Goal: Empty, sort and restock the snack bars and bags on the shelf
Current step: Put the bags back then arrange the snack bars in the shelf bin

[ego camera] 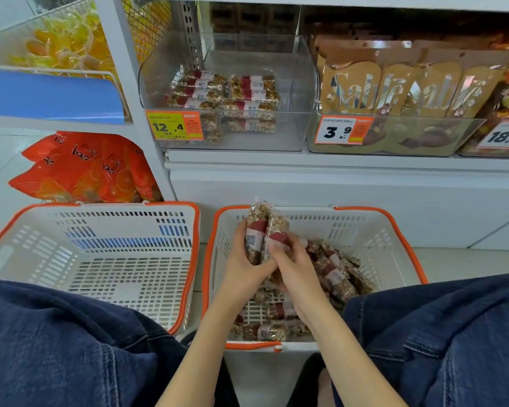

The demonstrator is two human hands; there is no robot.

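Snack bars [260, 233]: light, stiff, crinkly-wrapped, likely slippery; left hand [243, 267] and right hand [291, 264] both clasp the bundle mid-length.

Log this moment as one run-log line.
hands: left hand and right hand grip snack bars | over: right basket | left basket: no bars | shelf bin: part-filled
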